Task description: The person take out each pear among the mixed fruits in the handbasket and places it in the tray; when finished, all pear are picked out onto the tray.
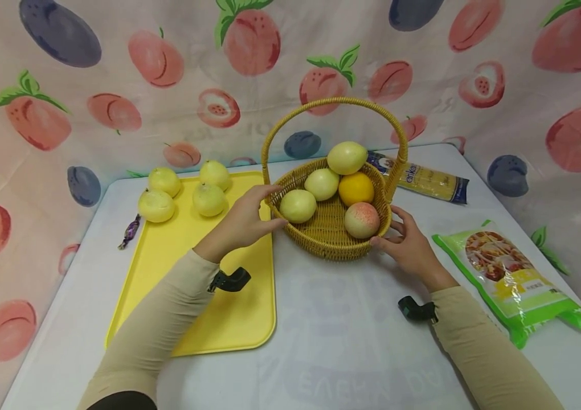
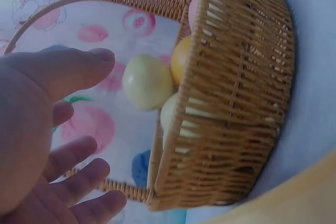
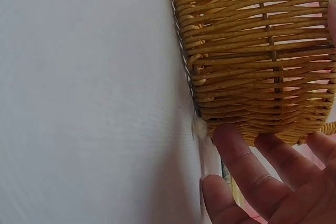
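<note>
A woven wicker basket [image 1: 328, 247] with a tall arched handle stands on the table. Inside are three pale yellow-green fruits [image 1: 347, 158], an orange [image 1: 356, 188] and a peach [image 1: 362, 220]. At the basket's left rim is my left hand [image 1: 244, 219], thumb and fingers spread apart; the left wrist view shows nothing in its palm. My right hand [image 1: 407, 247] is at the basket's right side, its thumb near the front rim. In the right wrist view, loosely bent fingers [image 3: 241, 163] touch the wicker wall from outside.
Left of the basket lies a yellow tray [image 1: 167, 273], with several pale yellow fruits [image 1: 208, 199] near its far end. A purple-wrapped candy [image 1: 130, 232] lies beside it. Behind the basket on the right is a pasta packet [image 1: 434, 183]; a green food bag [image 1: 511, 273] lies nearer.
</note>
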{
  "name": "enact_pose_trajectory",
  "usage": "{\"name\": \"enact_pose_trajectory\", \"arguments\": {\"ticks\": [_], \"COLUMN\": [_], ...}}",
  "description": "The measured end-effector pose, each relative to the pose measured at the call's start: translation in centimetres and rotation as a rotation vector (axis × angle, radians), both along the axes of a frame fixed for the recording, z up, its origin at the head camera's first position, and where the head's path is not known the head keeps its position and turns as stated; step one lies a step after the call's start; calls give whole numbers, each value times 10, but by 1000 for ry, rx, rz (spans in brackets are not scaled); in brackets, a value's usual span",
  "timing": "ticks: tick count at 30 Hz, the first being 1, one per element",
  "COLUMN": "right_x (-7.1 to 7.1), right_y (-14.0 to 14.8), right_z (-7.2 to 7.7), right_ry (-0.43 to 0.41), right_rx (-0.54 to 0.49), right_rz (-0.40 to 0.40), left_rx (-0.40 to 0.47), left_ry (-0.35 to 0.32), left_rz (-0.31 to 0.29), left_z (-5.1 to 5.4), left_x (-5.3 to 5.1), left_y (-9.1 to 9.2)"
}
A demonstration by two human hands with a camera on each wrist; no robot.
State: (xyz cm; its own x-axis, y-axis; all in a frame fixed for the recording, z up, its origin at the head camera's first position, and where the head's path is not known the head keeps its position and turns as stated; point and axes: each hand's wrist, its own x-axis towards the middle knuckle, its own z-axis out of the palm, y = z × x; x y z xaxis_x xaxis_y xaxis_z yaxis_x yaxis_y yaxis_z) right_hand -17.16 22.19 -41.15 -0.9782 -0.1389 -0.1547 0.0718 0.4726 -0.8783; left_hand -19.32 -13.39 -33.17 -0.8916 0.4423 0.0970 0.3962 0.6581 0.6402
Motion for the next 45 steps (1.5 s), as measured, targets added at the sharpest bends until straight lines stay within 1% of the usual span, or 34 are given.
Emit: {"name": "enact_pose_trajectory", "arguments": {"ticks": [5, 10, 12, 14, 18, 22, 25, 31, 36, 38, 42, 45], "right_x": [1, 1, 1, 1, 0, 0, 0, 0, -1, -1, -1, 0], "right_y": [0, 1, 2, 2, 2, 1, 1, 0, 0, 0, 0, 0], "right_z": [1, 0, -1, -2, -3, -3, -2, 0, -1, -1, -1, 0], "right_ry": [7, 10, 9, 9, 8, 5, 3, 5, 2, -4, -11, -14], "right_rx": [4, 0, -1, -2, -9, -14, -13, -10, -14, -14, -11, -10], "right_rz": [-2, -1, 1, 2, 3, 4, 5, 8, 6, 4, -2, -4], "left_rx": [-7, 5, -7, -37, -70, -91, -118, -199, -268, -286, -320, -341], "left_ry": [-24, -53, -56, -54, -72, -115, -140, -163, -177, -184, -176, -183], "left_rz": [-28, -45, -56, -64, -73, -73, -59, -20, -17, -17, -10, -13], "left_z": [-1, -3, -5, -7, -12, -15, -17, -19, -24, -24, -25, -28], "left_x": [-7, -20, -25, -31, -40, -47, -52, -60, -67, -68, -70, -71], "left_y": [15, 32, 37, 41, 47, 51, 53, 60, 65, 66, 69, 71]}}
